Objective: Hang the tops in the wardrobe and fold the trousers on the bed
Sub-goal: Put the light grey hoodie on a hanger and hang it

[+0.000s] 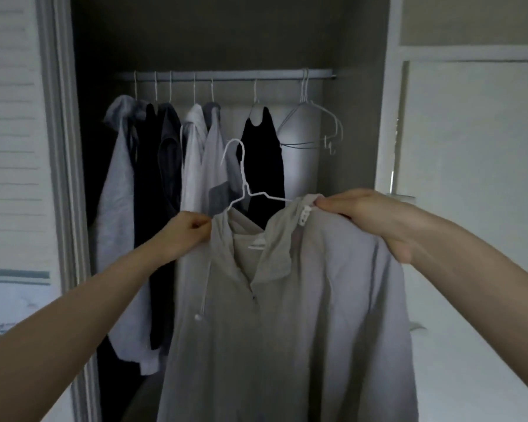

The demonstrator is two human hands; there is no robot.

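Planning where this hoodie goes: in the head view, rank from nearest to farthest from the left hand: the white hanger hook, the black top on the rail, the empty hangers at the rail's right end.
From the left hand:
1. White hanger hook, just above and right of it.
2. Black top, behind the hook, mid-rail.
3. Empty hangers, far right end of the rail.

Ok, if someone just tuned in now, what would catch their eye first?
A grey hoodie fills the foreground on a white hanger, the left hand and right hand pinching its shoulders. Behind it, the wardrobe rail holds hung tops on the left and empty hangers at the right end.
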